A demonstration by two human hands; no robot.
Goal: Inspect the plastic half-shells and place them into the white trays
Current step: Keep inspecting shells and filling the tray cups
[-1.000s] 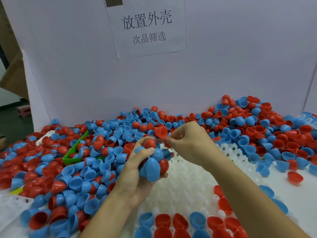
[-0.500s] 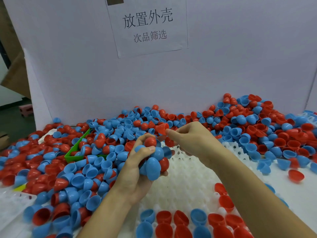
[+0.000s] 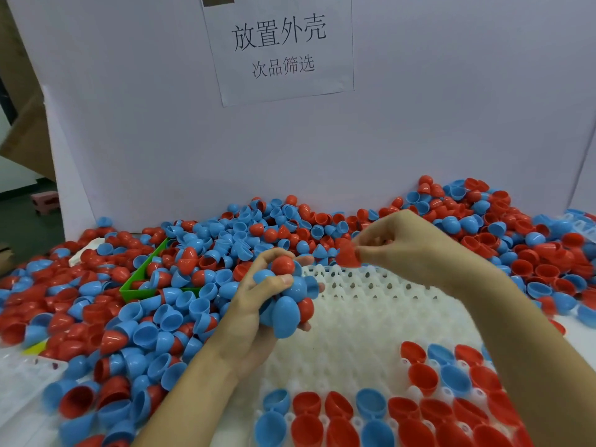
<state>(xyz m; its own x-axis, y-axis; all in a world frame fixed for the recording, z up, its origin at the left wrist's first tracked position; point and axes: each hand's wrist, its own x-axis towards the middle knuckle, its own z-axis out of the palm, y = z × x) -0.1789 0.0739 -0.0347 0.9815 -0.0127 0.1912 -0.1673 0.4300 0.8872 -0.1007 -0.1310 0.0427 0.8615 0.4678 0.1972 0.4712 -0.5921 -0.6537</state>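
Observation:
My left hand (image 3: pixel 258 304) grips a handful of blue and red half-shells (image 3: pixel 287 304) above the near left part of the white tray (image 3: pixel 364 304). My right hand (image 3: pixel 409 246) is raised over the tray's far edge and pinches a single red half-shell (image 3: pixel 346 257) at its fingertips. The tray's front rows hold several red and blue half-shells (image 3: pixel 403 411), open side up. The middle pockets of the tray hold nothing.
A deep pile of loose red and blue half-shells (image 3: pixel 225 240) surrounds the tray on the left, back and right. A green bin (image 3: pixel 138 279) sits half buried at the left. Another white tray (image 3: pixel 22 379) lies at the near left. A white board with a paper sign (image 3: pixel 280 46) closes the back.
My right hand has shifted slightly right and turned the red half-shell it pinches. My left hand keeps its handful almost still.

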